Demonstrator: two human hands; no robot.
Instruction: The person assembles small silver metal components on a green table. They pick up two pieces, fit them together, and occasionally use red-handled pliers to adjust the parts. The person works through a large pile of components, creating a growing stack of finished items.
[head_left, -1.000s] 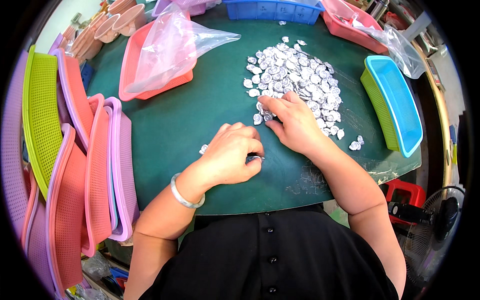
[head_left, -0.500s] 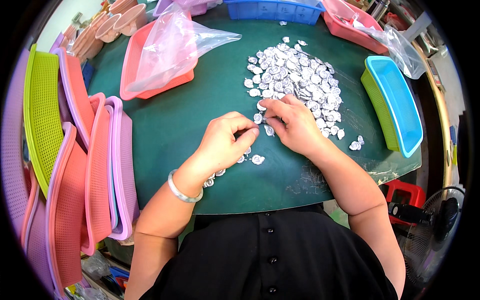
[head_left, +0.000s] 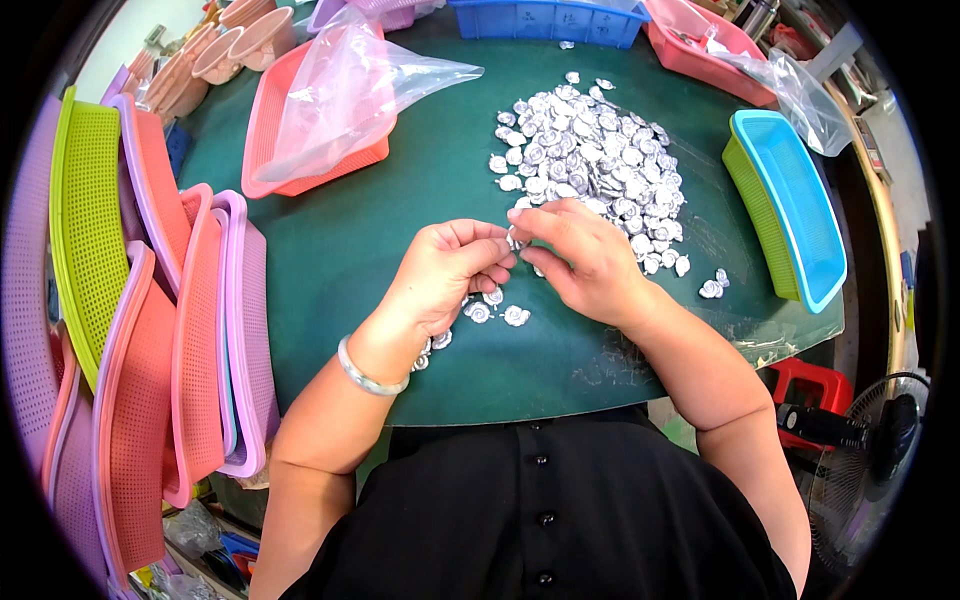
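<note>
Clock centred on the two hands, 12 pointing away from the wearer.

Left hand [head_left: 455, 268]: thumb and forefinger pinched on one small silver rose-shaped piece [head_left: 515, 241], held at the centre of the clock, over the green bench [head_left: 420, 190]. Other fingers curled in below. Pale bracelet [head_left: 365, 371] on this wrist.

Right hand [head_left: 585, 255]: comes in from the 3 o'clock side. Thumb and forefinger bent in at the same piece; cannot tell whether these fingers grip it or merely touch it. Another piece shows partly by the thumb tip.

Main heap of like pieces [head_left: 600, 150] between 1 and 2, just beyond the right hand; pieces overlap, stragglers around its edge. Small loose group [head_left: 482, 310] near 6 to 7, close under the left hand; a few more [head_left: 432, 349] at 7, beside the wrist. Small cluster [head_left: 713, 286] apart from the heap, between 3 and 4.

Coral basket [head_left: 345, 163] at 10, clear plastic bag [head_left: 345, 90] draped over it. Blue basket [head_left: 550, 24] at 12. Pink basket [head_left: 692, 60] between 1 and 2, past the heap. Basket, blue inside and green outside [head_left: 757, 210], at 3. Coloured baskets stacked on edge [head_left: 200, 350], between 8 and 9. Fan [head_left: 893, 440] at 4, off the bench.
</note>
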